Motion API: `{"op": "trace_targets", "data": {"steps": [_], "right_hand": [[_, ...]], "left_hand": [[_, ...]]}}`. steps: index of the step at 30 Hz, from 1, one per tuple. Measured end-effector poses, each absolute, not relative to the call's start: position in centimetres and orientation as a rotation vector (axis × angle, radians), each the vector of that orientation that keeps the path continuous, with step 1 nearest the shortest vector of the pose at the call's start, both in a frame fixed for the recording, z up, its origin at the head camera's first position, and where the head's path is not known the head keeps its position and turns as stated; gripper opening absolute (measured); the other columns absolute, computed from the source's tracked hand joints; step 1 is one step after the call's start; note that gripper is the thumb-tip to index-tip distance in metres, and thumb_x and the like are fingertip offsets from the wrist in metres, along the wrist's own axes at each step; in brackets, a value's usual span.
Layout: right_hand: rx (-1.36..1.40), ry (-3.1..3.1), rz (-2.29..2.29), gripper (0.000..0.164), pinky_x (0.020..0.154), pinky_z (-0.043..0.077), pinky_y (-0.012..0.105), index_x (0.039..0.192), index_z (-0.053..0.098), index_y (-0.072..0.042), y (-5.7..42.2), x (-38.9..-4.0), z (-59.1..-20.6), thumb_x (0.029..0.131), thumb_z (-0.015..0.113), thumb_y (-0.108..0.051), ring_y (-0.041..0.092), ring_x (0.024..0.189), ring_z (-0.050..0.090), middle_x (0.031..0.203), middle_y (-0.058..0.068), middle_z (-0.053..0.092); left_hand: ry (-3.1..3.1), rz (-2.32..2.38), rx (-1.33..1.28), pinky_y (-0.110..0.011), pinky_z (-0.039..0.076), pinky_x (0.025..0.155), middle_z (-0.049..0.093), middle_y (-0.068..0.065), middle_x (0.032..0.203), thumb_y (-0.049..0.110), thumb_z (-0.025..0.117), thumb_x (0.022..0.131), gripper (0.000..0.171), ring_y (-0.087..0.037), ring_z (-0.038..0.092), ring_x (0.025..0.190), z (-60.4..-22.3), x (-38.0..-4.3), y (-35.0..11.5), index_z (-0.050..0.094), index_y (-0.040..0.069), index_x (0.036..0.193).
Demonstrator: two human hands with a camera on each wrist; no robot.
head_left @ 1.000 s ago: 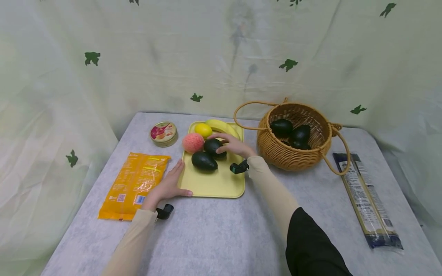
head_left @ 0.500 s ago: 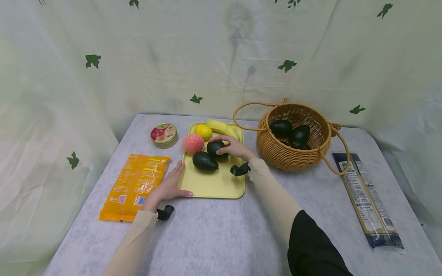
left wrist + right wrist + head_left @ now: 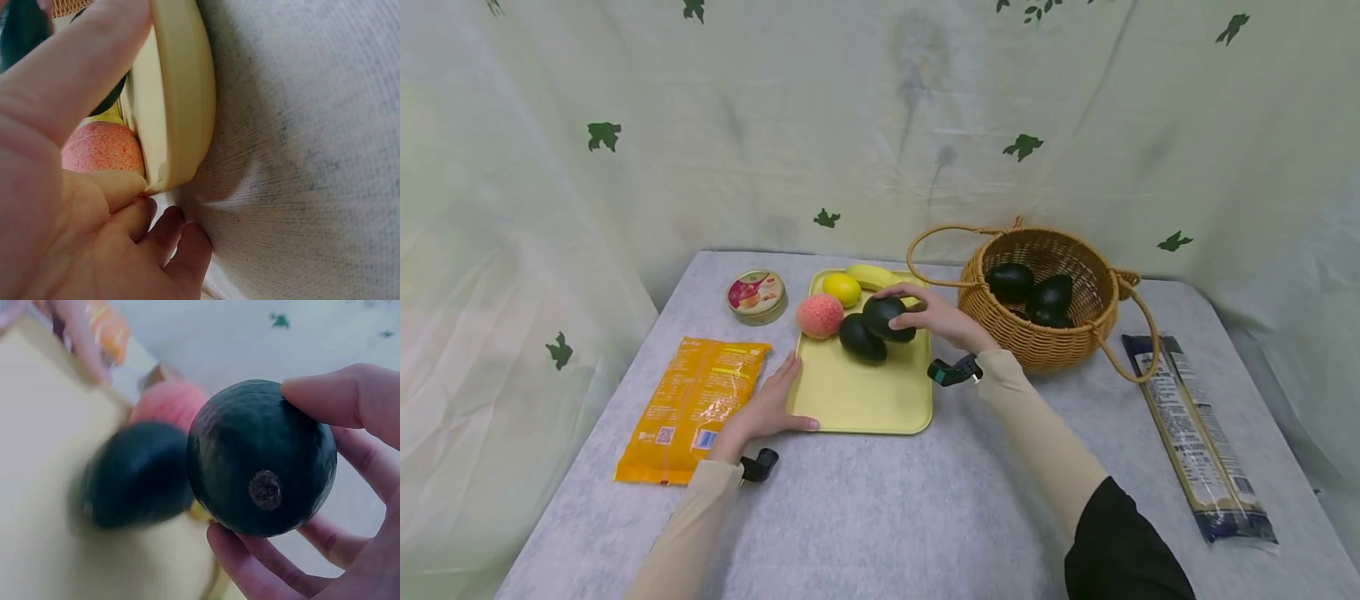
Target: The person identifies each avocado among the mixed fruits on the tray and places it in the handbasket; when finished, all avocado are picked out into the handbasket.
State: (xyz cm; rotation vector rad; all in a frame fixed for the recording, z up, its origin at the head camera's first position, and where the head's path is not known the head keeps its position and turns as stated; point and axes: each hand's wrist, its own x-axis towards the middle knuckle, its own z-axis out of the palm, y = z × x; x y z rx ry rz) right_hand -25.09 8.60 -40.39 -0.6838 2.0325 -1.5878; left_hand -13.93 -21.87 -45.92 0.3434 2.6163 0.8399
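Observation:
My right hand [image 3: 940, 321] grips a dark green avocado [image 3: 262, 459] between thumb and fingers, raised over the yellow tray [image 3: 857, 400]. A second avocado [image 3: 861, 337] lies on the tray just left of it. Beside that sit a pink peach [image 3: 820, 316], a yellow lemon [image 3: 842, 289] and a banana [image 3: 872, 276], which the right hand partly hides. My left hand [image 3: 767, 408] rests at the tray's near left corner. Its fingers stretch along the left side and its thumb [image 3: 81, 59] lies along the front edge.
A wicker basket [image 3: 1037, 350] holding several avocados stands right of the tray, its handle loop reaching toward the tray. A round tin [image 3: 756, 297] and an orange packet [image 3: 692, 408] lie to the left. A long dark packet [image 3: 1198, 442] lies at far right.
My right hand has lifted the avocado and moved it right, toward the basket. The other avocado has shifted slightly back and right on the tray. The left hand stays at the corner.

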Motion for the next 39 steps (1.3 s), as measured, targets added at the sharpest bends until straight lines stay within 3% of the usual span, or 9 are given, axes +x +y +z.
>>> {"op": "trace_targets", "data": {"steps": [7,18,29,39], "right_hand": [[-0.723,1.977,-1.650,0.048,0.093,0.045,0.044,0.137,0.051,-0.018,10.8,-24.0,-37.1,0.092,0.064,-0.019,0.031,0.114,0.052,0.143,0.002,0.039],[-0.680,1.989,-1.794,0.045,0.088,0.050,0.040,0.138,0.050,-0.015,17.5,-23.4,-32.9,0.094,0.060,-0.011,0.029,0.121,0.046,0.145,0.005,0.037],[-0.444,2.069,-1.894,0.045,0.083,0.048,0.029,0.143,0.044,-0.020,25.0,-24.3,-33.0,0.099,0.052,-0.012,0.025,0.120,0.042,0.143,0.007,0.034],[-0.306,2.236,-1.706,0.046,0.080,0.046,0.030,0.145,0.042,-0.015,26.6,-25.4,-34.3,0.101,0.051,-0.019,0.017,0.110,0.047,0.144,0.002,0.035]], "left_hand": [[2.619,0.844,0.345,-0.054,0.012,0.112,-0.001,-0.028,0.155,0.037,0.082,0.075,0.115,-0.043,0.007,0.141,-46.0,-13.9,-21.8,0.008,-0.013,0.147],[2.621,0.843,0.345,-0.054,0.012,0.112,-0.001,-0.027,0.155,0.036,0.082,0.075,0.114,-0.042,0.007,0.141,-46.0,-13.8,-21.8,0.007,-0.012,0.147],[2.619,0.848,0.351,-0.053,0.011,0.113,-0.001,-0.027,0.155,0.036,0.081,0.076,0.114,-0.042,0.006,0.142,-45.9,-13.8,-21.8,0.007,-0.012,0.147],[2.619,0.850,0.348,-0.053,0.012,0.112,-0.001,-0.028,0.155,0.037,0.081,0.075,0.114,-0.043,0.007,0.141,-45.8,-13.7,-21.8,0.007,-0.013,0.147]]}}
